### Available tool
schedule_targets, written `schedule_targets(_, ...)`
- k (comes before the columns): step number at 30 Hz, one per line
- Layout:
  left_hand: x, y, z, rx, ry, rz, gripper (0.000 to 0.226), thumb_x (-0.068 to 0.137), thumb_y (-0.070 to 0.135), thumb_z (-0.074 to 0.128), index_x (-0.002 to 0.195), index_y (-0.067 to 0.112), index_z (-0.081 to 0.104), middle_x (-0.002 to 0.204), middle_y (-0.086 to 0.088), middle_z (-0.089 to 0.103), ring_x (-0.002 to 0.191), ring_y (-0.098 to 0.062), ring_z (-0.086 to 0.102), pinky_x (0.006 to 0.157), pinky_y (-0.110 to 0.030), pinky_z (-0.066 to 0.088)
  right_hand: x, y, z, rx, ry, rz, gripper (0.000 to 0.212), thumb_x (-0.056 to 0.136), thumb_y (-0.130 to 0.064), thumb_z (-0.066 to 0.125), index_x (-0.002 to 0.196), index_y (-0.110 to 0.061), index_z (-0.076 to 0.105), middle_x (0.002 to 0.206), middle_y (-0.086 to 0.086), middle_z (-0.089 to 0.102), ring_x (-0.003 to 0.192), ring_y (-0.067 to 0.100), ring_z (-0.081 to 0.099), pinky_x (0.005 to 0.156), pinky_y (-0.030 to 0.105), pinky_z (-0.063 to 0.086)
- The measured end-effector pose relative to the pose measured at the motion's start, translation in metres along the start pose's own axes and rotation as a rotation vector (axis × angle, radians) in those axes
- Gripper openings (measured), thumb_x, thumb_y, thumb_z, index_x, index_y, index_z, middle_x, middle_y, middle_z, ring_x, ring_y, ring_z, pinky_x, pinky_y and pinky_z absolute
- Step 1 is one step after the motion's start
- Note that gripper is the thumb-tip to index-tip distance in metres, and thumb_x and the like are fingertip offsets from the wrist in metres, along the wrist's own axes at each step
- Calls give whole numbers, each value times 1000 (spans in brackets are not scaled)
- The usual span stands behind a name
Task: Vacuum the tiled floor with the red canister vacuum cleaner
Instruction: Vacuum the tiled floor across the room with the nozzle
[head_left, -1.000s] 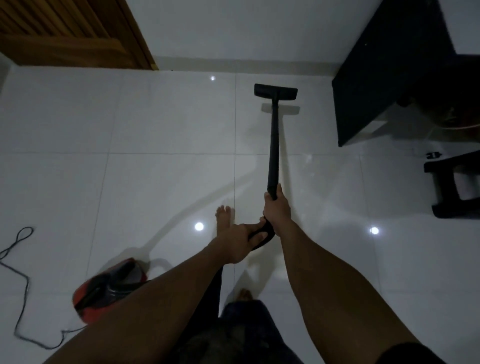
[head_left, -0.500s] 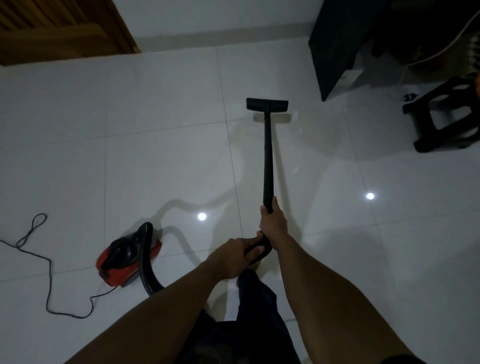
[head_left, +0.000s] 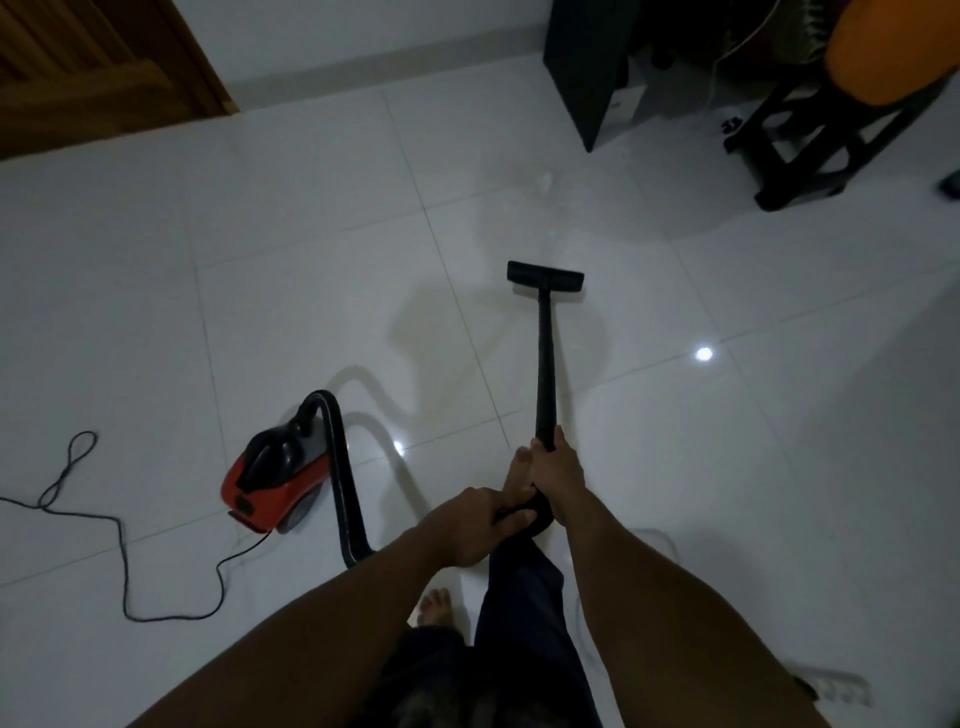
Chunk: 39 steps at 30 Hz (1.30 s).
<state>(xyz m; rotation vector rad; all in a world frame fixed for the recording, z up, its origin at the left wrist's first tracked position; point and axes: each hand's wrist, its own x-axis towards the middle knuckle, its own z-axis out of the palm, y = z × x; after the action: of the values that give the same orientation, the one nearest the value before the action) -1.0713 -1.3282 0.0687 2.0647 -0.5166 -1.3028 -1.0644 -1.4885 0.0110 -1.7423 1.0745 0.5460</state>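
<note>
Floor vacuumed; wand held in both hands.
The red canister is set on the tiles at left, with its hose arched up beside it. The nozzle is laid flat on the tile ahead. The shaft is gripped by the right hand, fingers curled round it. The bent handle end is gripped by the left hand.

We log: wand straight ahead, floor head at its far end on tiles; canister left; cord farther left; stool, cabinet far right.
</note>
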Motion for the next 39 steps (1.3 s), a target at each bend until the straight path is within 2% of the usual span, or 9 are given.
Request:
schedule_targets(3, -26, -10, 27, 36, -38, 2, 54, 102, 57, 40, 145, 27, 52, 101, -10, 73, 89, -20, 69, 89, -41, 55, -32, 36, 8, 32, 14, 40, 61, 109, -36, 42, 165, -30, 19, 142, 11, 59, 109, 28, 63, 100, 43, 54)
schedule_targets(8, -59, -14, 61, 87, -67, 29, 52, 102, 57, 41, 150, 37, 42, 109, -9, 72, 93, -18, 68, 94, -37, 52, -75, 74, 8, 76, 11, 121, 60, 110, -33, 40, 165, -29, 16, 146, 13, 56, 108, 28, 61, 92, 39, 52)
schedule_targets(12, -69, -13, 78, 94, -77, 54, 48, 103, 53, 42, 148, 36, 46, 109, -9, 73, 88, -14, 65, 82, -25, 45, -83, 97, 9, 116, 20, 164, 62, 108, -31, 44, 165, -29, 19, 141, 13, 58, 117, 32, 62, 102, 47, 53)
schedule_targets(18, -68, -8, 94, 86, -78, 64, 47, 104, 49, 43, 149, 32, 46, 131, -11, 65, 109, -21, 64, 88, -21, 39, -78, 117, 8, 135, 3, 202, 58, 106, -32, 47, 162, -28, 28, 137, 11, 60, 117, 31, 63, 103, 50, 54)
schedule_targets(24, -54, -2, 98, 83, -63, 30, 44, 105, 49, 42, 146, 35, 49, 100, -11, 72, 81, -15, 61, 79, -27, 44, -60, 118, -3, 66, -42, 179, 54, 108, -29, 43, 160, -22, 31, 132, 14, 61, 112, 32, 64, 98, 48, 56)
schedule_targets(27, -39, 10, 95, 70, -63, 1, 48, 104, 50, 42, 149, 32, 46, 102, -9, 72, 84, -15, 64, 84, -31, 51, -43, 113, -13, 81, -65, 184, 58, 107, -31, 43, 163, -26, 25, 133, 14, 62, 110, 31, 65, 96, 45, 56)
schedule_targets(31, -12, 31, 91, 27, -55, -22, 49, 103, 53, 42, 148, 34, 46, 96, -4, 74, 81, -15, 68, 84, -36, 56, 2, 117, -28, 37, -75, 204, 65, 101, -44, 42, 162, -36, 21, 125, 16, 67, 108, 38, 68, 94, 54, 59)
schedule_targets(36, 40, 70, 86, 0, -33, -79, 54, 102, 56, 42, 152, 34, 40, 96, 3, 72, 73, -3, 63, 82, -28, 56, 37, 91, -76, -29, -99, 177, 63, 105, -43, 41, 164, -33, 18, 135, 13, 63, 116, 35, 65, 100, 50, 55)
schedule_targets(39, 74, 105, 78, 4, -22, -88, 56, 102, 56, 40, 153, 32, 39, 102, -5, 74, 84, -14, 70, 85, -31, 56, 68, 74, -112, -57, -107, 148, 63, 107, -39, 43, 164, -30, 17, 139, 12, 60, 117, 33, 64, 97, 43, 55)
